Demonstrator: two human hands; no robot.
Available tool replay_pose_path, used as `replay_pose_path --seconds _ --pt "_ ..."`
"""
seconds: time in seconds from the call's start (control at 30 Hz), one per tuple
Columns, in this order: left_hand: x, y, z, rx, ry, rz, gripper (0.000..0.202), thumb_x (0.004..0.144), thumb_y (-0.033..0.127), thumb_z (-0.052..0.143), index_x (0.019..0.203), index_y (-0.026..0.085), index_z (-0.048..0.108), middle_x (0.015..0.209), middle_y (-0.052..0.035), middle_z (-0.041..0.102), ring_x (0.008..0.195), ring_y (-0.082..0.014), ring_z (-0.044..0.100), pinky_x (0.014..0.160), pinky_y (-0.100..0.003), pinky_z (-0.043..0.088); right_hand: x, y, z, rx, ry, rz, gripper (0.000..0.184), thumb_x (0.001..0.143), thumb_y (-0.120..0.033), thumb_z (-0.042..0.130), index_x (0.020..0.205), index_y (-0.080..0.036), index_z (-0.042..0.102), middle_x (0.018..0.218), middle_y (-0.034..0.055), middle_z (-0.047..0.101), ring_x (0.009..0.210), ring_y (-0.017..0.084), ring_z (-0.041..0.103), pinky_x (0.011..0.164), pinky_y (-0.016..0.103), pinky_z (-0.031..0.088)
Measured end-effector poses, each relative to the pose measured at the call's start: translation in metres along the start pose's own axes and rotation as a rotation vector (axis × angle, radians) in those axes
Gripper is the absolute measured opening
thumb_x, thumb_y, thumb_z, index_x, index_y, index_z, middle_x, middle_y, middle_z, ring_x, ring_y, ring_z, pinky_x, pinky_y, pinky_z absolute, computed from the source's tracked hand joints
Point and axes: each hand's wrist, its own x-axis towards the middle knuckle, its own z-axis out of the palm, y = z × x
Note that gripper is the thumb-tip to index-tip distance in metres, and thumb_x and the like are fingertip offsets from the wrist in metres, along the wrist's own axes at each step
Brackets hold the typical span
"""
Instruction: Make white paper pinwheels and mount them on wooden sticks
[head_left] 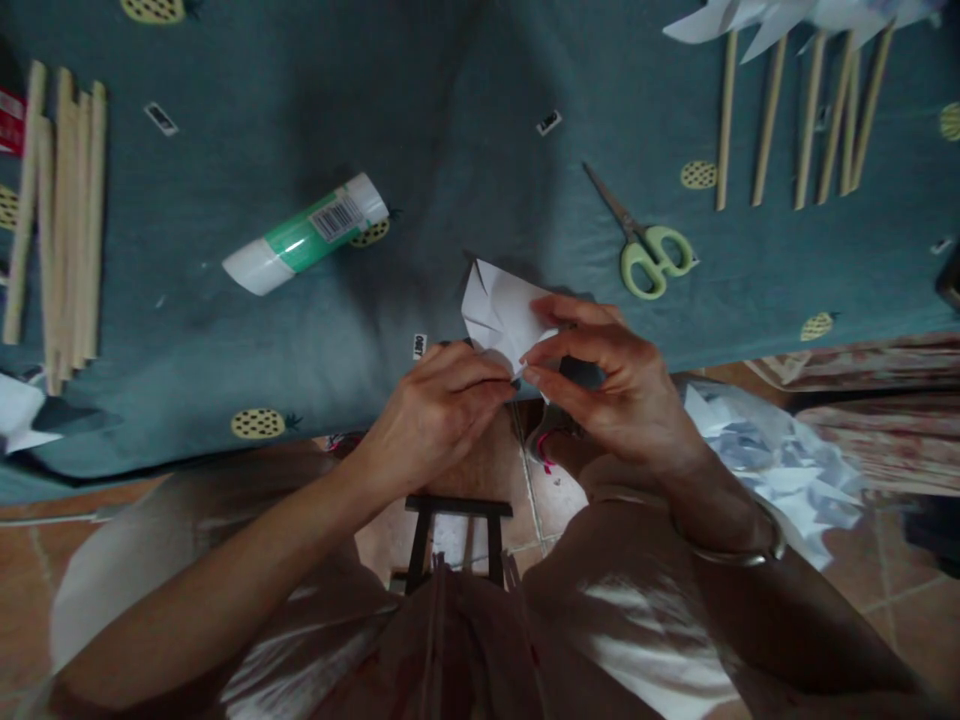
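A folded white paper piece (499,312) is held just above the near edge of a teal cloth-covered table (450,110). My left hand (439,405) pinches its lower edge with closed fingers. My right hand (611,375) pinches the same paper from the right, thumb and fingers pressed together; a metal bangle (739,552) is on that wrist. Both hands meet at the paper's bottom corner.
A green and white glue stick (307,235) lies to the left, green-handled scissors (645,250) to the right. Wooden sticks lie at far left (64,210) and top right (806,115). White paper scraps (780,465) sit in a bag by my right arm. A small dark stool (457,535) stands below.
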Motion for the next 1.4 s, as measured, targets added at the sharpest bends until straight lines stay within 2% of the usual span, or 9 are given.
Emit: replay_pose_path --seconds 0.23,0.33,0.43,0.67,0.9,1.13,1.4 --pt "-0.001 0.000 0.001 -0.006 0.019 0.039 0.013 0.095 0.013 0.056 0.096 0.014 0.069 0.097 -0.0079 0.073 0.087 -0.0191 0.064 0.076 -0.034 0.052 0.003 0.002 0.003 -0.022 0.020 0.000 0.005 0.082 -0.026 0.070 0.078 -0.029 0.071 0.127 0.0010 0.067 0.121 0.028 0.061 0.104 0.051 0.050" --pt "0.000 0.000 0.000 0.004 0.001 0.019 0.014 0.095 0.013 0.056 0.097 0.015 0.069 0.096 -0.0066 0.073 0.087 -0.0186 0.064 0.077 -0.033 0.053 0.005 0.001 0.006 -0.040 0.048 -0.013 0.006 0.083 -0.025 0.067 0.085 -0.029 0.071 0.129 0.0031 0.066 0.122 0.028 0.060 0.105 0.052 0.049" --pt "0.000 0.000 0.000 -0.007 -0.006 0.000 0.015 0.095 0.013 0.055 0.097 0.015 0.070 0.097 -0.0069 0.073 0.088 -0.0184 0.065 0.077 -0.033 0.053 0.005 0.001 0.006 -0.027 0.046 -0.016 0.012 0.083 -0.024 0.067 0.091 -0.031 0.072 0.131 0.0014 0.065 0.123 0.027 0.060 0.104 0.051 0.050" --pt "0.001 -0.002 0.000 -0.025 -0.009 -0.026 0.017 0.095 0.015 0.055 0.098 0.017 0.071 0.097 -0.0067 0.074 0.090 -0.0185 0.066 0.080 -0.034 0.055 0.006 0.003 0.008 -0.011 0.043 -0.028 0.003 0.081 -0.028 0.072 0.078 -0.030 0.073 0.126 -0.0001 0.067 0.119 0.029 0.062 0.101 0.051 0.053" --pt "-0.002 -0.001 0.002 -0.020 0.071 -0.009 0.016 0.096 0.019 0.057 0.103 0.014 0.070 0.097 -0.0087 0.073 0.088 -0.0191 0.065 0.077 -0.035 0.055 0.009 0.003 0.015 -0.095 0.099 -0.053 0.007 0.080 -0.024 0.072 0.076 -0.030 0.071 0.123 0.0006 0.067 0.116 0.030 0.062 0.101 0.054 0.051" --pt "0.000 -0.002 0.003 0.028 0.062 -0.028 0.014 0.096 0.020 0.057 0.101 0.016 0.070 0.093 -0.0060 0.072 0.087 -0.0173 0.065 0.075 -0.031 0.054 0.009 0.000 0.019 -0.137 0.113 -0.058 0.010 0.080 -0.020 0.071 0.076 -0.029 0.068 0.122 0.0008 0.067 0.117 0.029 0.061 0.103 0.054 0.049" --pt "-0.001 -0.003 0.004 0.016 0.080 -0.015 0.014 0.095 0.017 0.057 0.102 0.014 0.069 0.093 -0.0072 0.072 0.088 -0.0177 0.065 0.076 -0.032 0.054 0.009 0.001 0.022 -0.149 0.137 -0.054 0.009 0.079 -0.019 0.071 0.076 -0.026 0.066 0.121 0.0033 0.067 0.116 0.028 0.061 0.102 0.050 0.049"
